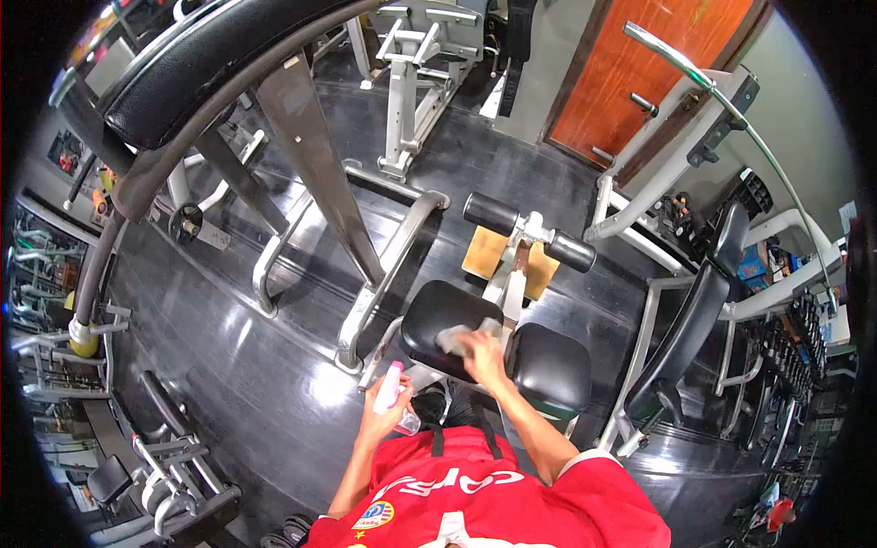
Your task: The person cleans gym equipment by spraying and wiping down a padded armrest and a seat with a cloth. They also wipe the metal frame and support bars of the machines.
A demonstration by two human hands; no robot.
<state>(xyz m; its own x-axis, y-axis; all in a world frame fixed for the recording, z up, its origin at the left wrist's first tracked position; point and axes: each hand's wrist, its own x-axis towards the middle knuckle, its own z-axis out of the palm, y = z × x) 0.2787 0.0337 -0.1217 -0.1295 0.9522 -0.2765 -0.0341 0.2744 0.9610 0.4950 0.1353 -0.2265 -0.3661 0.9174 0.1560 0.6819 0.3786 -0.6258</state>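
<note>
A pink and white spray bottle (391,385) is gripped in my left hand (377,413), just left of the black seat pads. My right hand (484,356) is closed on a light grey cloth (454,340), which lies against the left black seat pad (438,315). Beside it on the right is a second black pad (552,367). Two black foam rollers, the left one (491,213) and the right one (570,250), sit on a metal post beyond the pads, above a wooden board (484,253).
A large metal frame (315,155) with a black padded top (210,64) stands at the left. On the right are a bench (671,338) and a long chrome bar (767,142). An orange door (630,73) is at the back. Dumbbells (793,352) line the right side.
</note>
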